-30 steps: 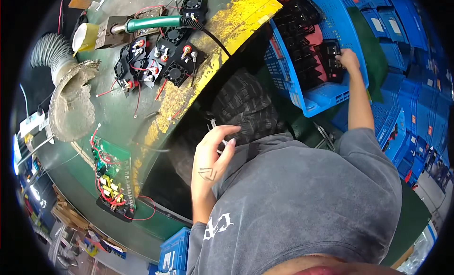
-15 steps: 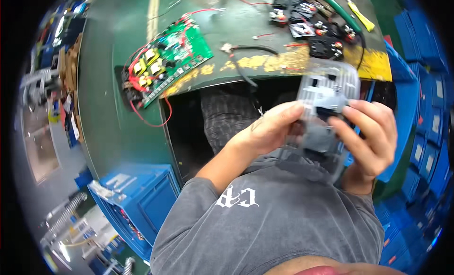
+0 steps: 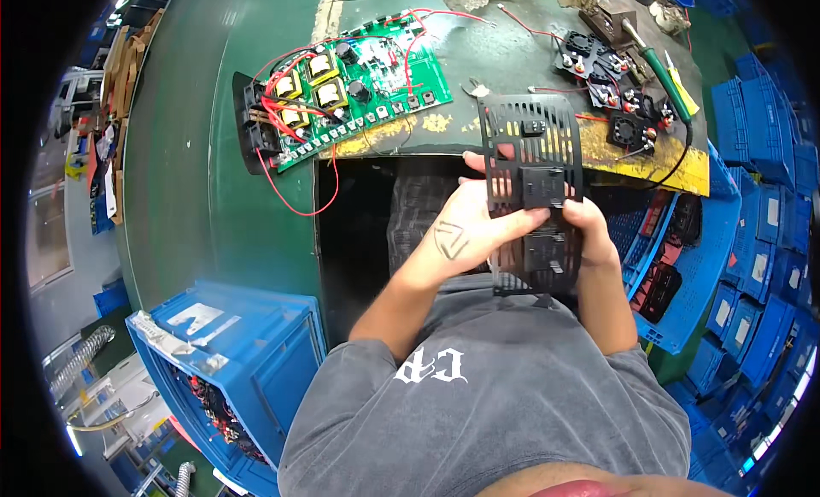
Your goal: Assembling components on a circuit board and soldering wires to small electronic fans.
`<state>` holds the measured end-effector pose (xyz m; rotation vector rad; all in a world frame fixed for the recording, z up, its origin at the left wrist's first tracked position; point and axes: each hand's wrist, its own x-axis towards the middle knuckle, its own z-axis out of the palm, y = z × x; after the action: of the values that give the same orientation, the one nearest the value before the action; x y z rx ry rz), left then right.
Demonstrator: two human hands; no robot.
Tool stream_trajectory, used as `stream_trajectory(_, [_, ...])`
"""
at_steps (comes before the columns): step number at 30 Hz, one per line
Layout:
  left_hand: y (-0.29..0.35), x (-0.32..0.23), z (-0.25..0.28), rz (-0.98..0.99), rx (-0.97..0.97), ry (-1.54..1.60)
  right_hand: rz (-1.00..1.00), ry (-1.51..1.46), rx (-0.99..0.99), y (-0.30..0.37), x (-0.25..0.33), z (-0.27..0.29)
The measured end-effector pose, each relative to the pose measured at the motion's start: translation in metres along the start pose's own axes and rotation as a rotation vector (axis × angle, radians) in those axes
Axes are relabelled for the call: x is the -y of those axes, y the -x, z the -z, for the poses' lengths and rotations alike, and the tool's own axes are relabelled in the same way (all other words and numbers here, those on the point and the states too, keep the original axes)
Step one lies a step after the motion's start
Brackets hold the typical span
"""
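A black slotted vent panel (image 3: 557, 152) stands upright between my hands in front of my chest, overlapping the table's near edge. Along its middle it bears a black rectangular socket (image 3: 543, 187), more black fittings below, and a small black part (image 3: 533, 128) near the top. My left hand (image 3: 480, 222) grips the panel from the left, thumb across its face and some fingers behind it. From the right, my right hand (image 3: 595, 232) holds the other edge with its thumb by the socket; its remaining fingers are mostly hidden.
A green circuit board (image 3: 389, 70) with red wires and a black end plate lies on the green table (image 3: 192, 138). Small black fans (image 3: 632, 131) and a green-handled soldering iron (image 3: 666, 78) sit at the right. Blue crates (image 3: 243, 343) stand left and right of me.
The panel has turned so its dark face shows without glare, and it now sits a little further left. My right hand's fingers have left its face and gripped the right edge. The view has shifted.
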<state>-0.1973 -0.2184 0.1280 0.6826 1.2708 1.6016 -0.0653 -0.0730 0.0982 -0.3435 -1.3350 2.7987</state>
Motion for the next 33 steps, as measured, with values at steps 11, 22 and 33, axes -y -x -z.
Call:
stream_trajectory(11, [-0.037,-0.059,0.093,-0.261,-0.512,-0.965,0.083,-0.245,0.138,-0.084,0.035,0.031])
stream_trajectory(22, [-0.131,-0.051,0.171,0.015,-0.170,-0.805,0.070,-0.234,0.230,-0.129,0.035,0.065])
stream_trajectory(33, [-0.094,-0.049,0.168,-0.042,-0.102,-0.436,0.051,0.109,0.132,-0.168,0.047,0.035])
